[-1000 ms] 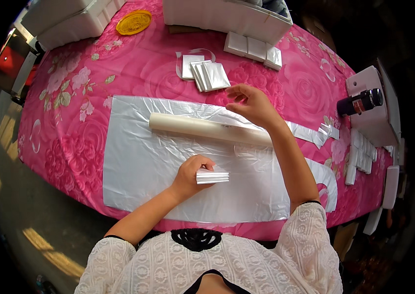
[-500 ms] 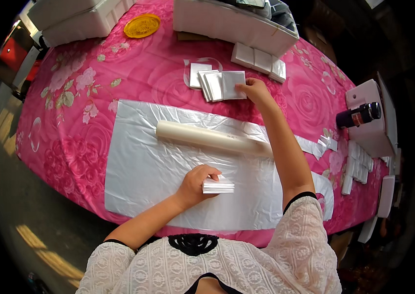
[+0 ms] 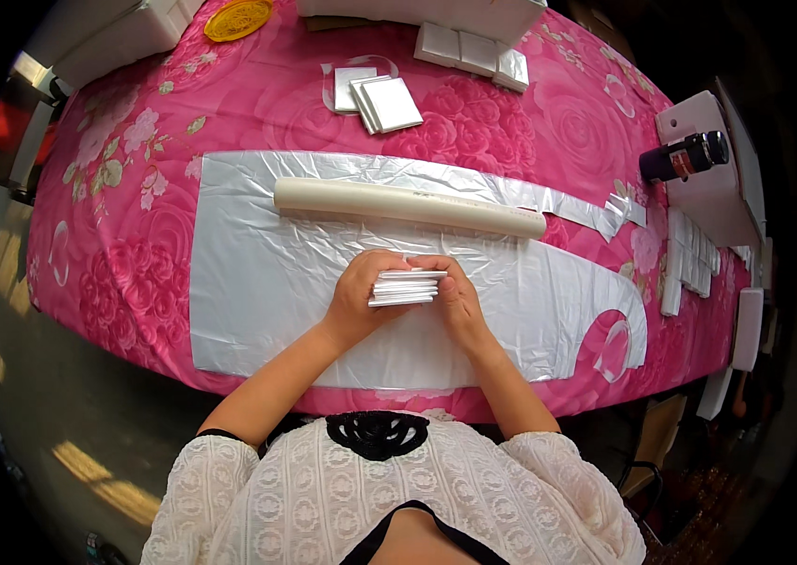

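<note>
Between my two hands is a stack of flat, shiny silver-white square packets [image 3: 406, 288], edges facing me. My left hand [image 3: 357, 292] is closed around its left side, and my right hand [image 3: 458, 294] grips the right side with the thumb on the near edge. The packets are slightly uneven in the stack. Beneath my hands lies a wide silver plastic sheet [image 3: 248, 311]. A long cream-coloured tube [image 3: 398, 205] rests across the sheet just beyond them. Farther off, a few more square packets [image 3: 393, 104] lie overlapping on the pink tablecloth.
Rows of wrapped packets [image 3: 474, 52] stand by a white foam box [image 3: 417, 9] at the back. On the right are a dark bottle [image 3: 684, 157], a white box [image 3: 700, 202] and more stacked packets [image 3: 685, 259]. A yellow dish [image 3: 238, 19] sits far left on the flowered tablecloth [image 3: 135, 245].
My right hand has come back from the far packets, bringing one to the stack in my left hand. The far group has fewer packets. The whole view has shifted somewhat.
</note>
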`<action>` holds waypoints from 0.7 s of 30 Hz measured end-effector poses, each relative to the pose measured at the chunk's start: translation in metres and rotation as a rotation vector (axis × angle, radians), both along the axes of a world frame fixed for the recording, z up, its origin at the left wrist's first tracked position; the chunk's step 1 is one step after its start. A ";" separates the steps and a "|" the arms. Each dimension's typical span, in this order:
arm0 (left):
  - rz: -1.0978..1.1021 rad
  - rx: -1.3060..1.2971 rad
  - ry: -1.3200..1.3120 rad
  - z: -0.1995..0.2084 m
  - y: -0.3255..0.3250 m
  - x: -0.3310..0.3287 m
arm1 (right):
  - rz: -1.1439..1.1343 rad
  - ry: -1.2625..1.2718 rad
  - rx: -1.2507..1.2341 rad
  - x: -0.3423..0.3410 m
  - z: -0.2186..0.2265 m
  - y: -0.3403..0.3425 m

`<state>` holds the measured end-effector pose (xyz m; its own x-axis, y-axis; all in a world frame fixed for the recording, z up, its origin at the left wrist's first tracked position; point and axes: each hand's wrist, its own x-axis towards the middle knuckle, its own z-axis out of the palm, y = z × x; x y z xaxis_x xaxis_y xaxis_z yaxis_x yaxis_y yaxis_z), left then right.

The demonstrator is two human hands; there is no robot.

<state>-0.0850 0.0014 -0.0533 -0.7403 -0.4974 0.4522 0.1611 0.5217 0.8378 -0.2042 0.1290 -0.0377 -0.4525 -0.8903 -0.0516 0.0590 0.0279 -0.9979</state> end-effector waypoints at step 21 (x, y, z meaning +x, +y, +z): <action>-0.187 -0.047 -0.077 0.000 -0.002 0.006 | -0.028 0.762 0.043 0.003 0.002 -0.006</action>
<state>-0.0791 -0.0003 -0.0528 -0.8510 -0.3279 0.4102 0.1956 0.5271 0.8270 -0.2008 0.1228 -0.0355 -0.3991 -0.8823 0.2495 -0.6439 0.0759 -0.7613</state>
